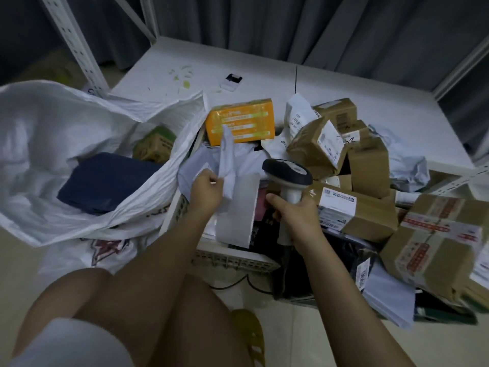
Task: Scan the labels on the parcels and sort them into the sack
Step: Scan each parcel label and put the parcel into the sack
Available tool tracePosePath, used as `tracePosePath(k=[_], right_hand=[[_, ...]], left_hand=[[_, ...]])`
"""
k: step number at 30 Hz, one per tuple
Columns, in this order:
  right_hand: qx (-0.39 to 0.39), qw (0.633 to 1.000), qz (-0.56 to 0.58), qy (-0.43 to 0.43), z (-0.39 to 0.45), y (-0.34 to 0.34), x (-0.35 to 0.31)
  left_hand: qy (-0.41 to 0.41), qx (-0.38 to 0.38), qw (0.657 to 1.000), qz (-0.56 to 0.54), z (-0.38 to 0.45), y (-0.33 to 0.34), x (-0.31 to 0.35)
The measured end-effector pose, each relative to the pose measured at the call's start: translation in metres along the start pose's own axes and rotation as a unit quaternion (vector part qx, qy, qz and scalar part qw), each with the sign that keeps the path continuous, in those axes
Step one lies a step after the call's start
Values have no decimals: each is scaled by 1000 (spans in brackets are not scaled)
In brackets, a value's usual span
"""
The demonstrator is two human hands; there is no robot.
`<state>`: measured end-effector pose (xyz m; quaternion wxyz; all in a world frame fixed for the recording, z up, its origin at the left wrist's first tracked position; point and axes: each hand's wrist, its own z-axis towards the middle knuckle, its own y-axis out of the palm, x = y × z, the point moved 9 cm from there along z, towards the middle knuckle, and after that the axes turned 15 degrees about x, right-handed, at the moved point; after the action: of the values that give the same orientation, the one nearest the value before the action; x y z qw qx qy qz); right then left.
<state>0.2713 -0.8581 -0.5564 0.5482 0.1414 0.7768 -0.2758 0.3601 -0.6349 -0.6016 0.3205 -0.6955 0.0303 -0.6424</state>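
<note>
**Parcel sorting: hands occupied**

Left hand (207, 188) pinches a grey mailer bag (230, 165) above the crate (232, 258). Right hand (296, 211) grips the scanner (287, 172). White sack (53, 144) lies open at left, holding a dark blue parcel (105, 181). Cardboard boxes (357, 160) are piled at right.

The white sack (66, 144) gapes wide, with open room above the navy parcel (105, 181) inside. Right of the sack, stacked cardboard boxes (352, 165) and an orange box (240, 123) crowd the way.

Far beyond the hands we see grey curtains (264, 25), a white shelf upright (76, 46), and a small black-and-white device (229, 80) on the worktop (370, 83).
</note>
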Motion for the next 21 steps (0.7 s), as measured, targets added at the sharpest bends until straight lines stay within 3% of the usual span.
tracePosePath(k=[6,9,15,18,21], right_hand=[[13,994,102,21,-20,7,-27],[6,988,156,2,-36,16,-53],[-64,976,207,18,-78,39,-82],[-77,973,215,21,-101,40,-96],[-61,984,166,-5,-116,35,-109]], left_hand=[[-125,-29,964,-232,-16,-71,33],[-146,-52,943,-294,-27,-106,44],[-123,-75,932,-331,-52,-166,63],[-117,-67,946,-296,-56,-189,65],[-111,-109,958,-240,-61,-202,66]])
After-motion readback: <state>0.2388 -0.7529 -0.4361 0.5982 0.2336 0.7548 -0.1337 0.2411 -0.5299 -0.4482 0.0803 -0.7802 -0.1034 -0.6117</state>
